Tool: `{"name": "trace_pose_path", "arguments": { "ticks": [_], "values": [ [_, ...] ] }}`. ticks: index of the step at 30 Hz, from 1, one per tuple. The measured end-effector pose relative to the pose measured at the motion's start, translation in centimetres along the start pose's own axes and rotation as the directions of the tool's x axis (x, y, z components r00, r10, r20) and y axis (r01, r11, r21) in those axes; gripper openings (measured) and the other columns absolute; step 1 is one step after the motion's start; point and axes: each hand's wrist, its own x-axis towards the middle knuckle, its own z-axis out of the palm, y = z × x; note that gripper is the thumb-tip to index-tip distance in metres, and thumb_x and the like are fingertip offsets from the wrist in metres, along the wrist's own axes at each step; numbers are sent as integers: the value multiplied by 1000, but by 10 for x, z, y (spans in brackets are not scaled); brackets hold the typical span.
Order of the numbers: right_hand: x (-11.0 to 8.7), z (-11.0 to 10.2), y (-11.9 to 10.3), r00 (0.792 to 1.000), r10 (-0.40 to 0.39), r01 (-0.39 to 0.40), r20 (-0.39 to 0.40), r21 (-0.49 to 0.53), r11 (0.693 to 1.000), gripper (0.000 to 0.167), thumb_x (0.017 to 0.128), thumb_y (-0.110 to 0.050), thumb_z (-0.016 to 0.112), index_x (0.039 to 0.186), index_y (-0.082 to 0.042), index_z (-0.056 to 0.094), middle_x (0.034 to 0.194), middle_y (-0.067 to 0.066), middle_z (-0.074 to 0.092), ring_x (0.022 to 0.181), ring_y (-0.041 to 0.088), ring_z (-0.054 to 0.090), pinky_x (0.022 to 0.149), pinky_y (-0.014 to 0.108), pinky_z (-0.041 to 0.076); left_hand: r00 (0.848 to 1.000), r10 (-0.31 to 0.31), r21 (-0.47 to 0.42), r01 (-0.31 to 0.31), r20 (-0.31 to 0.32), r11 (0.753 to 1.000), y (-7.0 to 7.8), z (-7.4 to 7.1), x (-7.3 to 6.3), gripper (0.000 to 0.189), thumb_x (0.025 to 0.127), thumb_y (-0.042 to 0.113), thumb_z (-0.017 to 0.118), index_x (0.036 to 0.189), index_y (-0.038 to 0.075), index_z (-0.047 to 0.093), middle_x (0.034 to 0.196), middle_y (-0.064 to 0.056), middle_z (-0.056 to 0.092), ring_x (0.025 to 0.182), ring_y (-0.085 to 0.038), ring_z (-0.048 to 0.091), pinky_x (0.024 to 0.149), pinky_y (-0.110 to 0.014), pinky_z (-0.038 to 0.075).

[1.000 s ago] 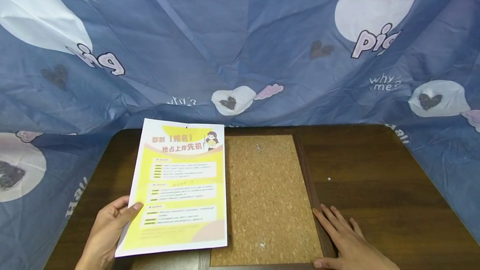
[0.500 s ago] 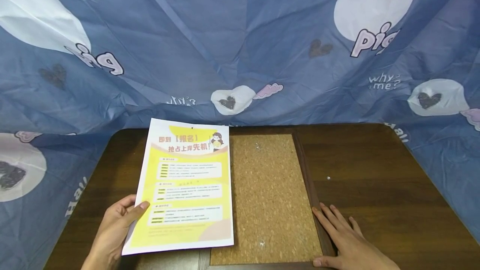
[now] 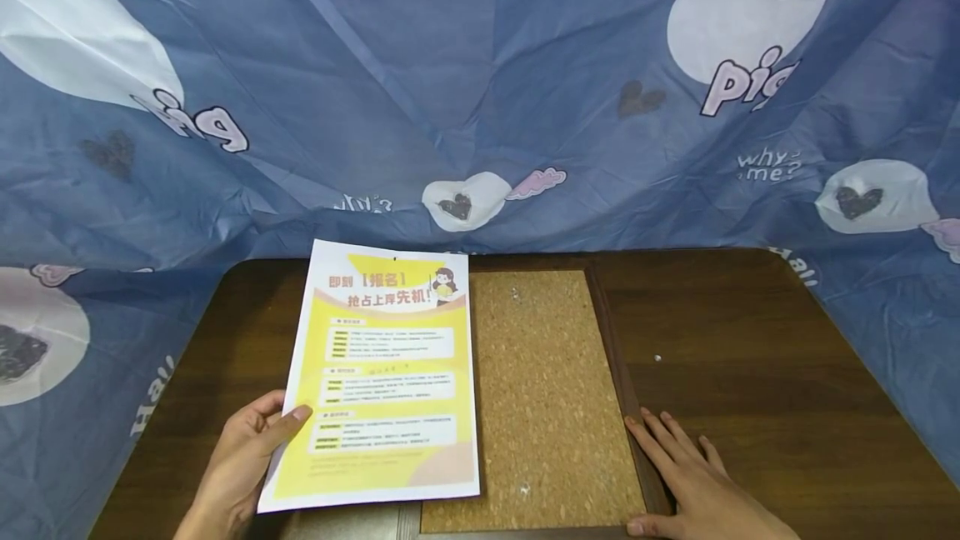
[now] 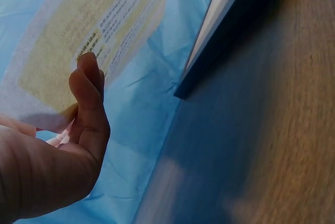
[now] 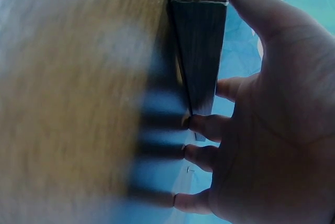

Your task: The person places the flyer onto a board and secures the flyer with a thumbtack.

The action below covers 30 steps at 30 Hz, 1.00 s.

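My left hand (image 3: 243,457) pinches the lower left edge of a yellow and white printed poster (image 3: 382,390), thumb on the printed face and fingers behind. In the left wrist view the poster (image 4: 57,62) bends slightly above the hand (image 4: 68,140). It overlaps the left part of a dark-framed cork board (image 3: 551,390) and is raised off the table. My right hand (image 3: 693,477) lies with fingers spread along the board's right frame, thumb at the lower corner. In the right wrist view, fingertips of the right hand (image 5: 282,109) meet the frame's side (image 5: 201,41).
Small clear bits like push pins sit on the cork near its top (image 3: 515,293) and bottom (image 3: 525,488). A small whitish pin (image 3: 657,357) lies on the brown table (image 3: 757,340) right of the board. Blue patterned cloth (image 3: 480,90) hangs behind. A greyish panel (image 3: 345,523) shows under the poster.
My left hand has carried the poster a little to the right, so it covers more of the cork's left side. The right hand stays in place on the frame.
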Motion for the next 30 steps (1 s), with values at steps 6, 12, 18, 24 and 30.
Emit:
{"name": "trace_pose_path", "arguments": {
  "ticks": [6,12,18,24,30],
  "values": [
    [0,0,0,1000,3,-3,-3,7,1000,100,84,-62,69,160,-18,19,155,29,26,136,59,23,83,85,24,1000,5,-7,-5,15,1000,-1,3,0,9,99,6,59,106,2,62,91,-12,75,74,-27,73,60,-36,59],
    [0,1,1,1000,-7,7,-24,4,1000,101,83,-62,69,159,-19,20,154,30,28,136,60,23,83,85,24,999,6,-10,-6,35,1000,-2,7,0,9,99,6,58,107,2,62,92,-13,75,75,-26,73,60,-36,59],
    [-1,2,1,999,-20,19,-38,-8,1000,99,84,-64,66,159,-18,20,154,30,28,135,60,24,82,85,25,999,4,-16,-3,54,1000,-3,11,1,11,99,5,58,109,0,60,93,-13,74,77,-26,73,62,-36,59],
    [-1,2,1,999,-26,25,-47,-20,999,98,85,-66,63,160,-20,19,155,29,27,136,59,24,82,85,25,998,4,-19,-3,65,1000,-4,16,2,13,98,3,59,110,-1,59,93,-14,74,78,-27,73,63,-36,59],
    [-1,3,0,998,-31,30,-54,-21,999,101,84,-66,65,160,-20,18,154,30,27,135,60,23,82,85,25,996,-12,-4,12,90,1000,-5,20,4,16,98,4,59,112,-3,58,95,-15,74,79,-28,73,64,-36,59]
  ]
}}
